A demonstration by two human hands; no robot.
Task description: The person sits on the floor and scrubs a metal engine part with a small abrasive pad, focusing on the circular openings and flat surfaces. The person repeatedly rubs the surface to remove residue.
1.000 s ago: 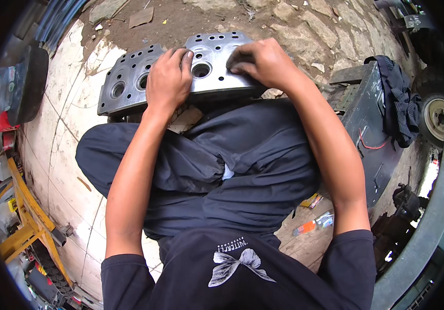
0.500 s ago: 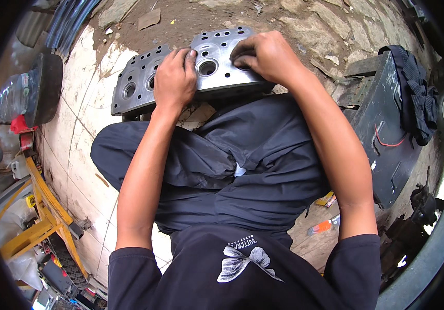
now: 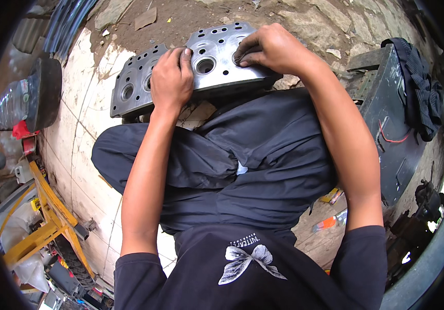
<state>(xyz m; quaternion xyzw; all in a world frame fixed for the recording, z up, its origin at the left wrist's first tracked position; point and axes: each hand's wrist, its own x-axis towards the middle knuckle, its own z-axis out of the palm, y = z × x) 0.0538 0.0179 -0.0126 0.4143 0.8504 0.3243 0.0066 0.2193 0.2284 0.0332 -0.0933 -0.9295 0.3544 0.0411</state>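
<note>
A grey metal engine cylinder head [image 3: 217, 80] lies in front of my crossed legs, its flat machined face with round ports and small holes turned up. My left hand [image 3: 172, 77] is bent over its middle, fingers curled toward the far edge and thumb lying along the face. Over the right-hand port, my right hand [image 3: 269, 49] has its darkened fingers and thumb drawn together. Whatever those fingertips hold, if anything, is hidden. Left of my left hand, another open port [image 3: 127, 92] shows.
A dark metal box [image 3: 387, 129] with a striped cloth [image 3: 413, 88] on it stands at the right. A yellow metal frame [image 3: 51, 222] is at lower left, below a black container [image 3: 46, 95]. Stones [image 3: 315, 26] and dirt lie beyond the cylinder head.
The view has shifted slightly. My right hand stays at the right-hand port, its fingers a little changed in angle. My left hand keeps its place on the cylinder head.
</note>
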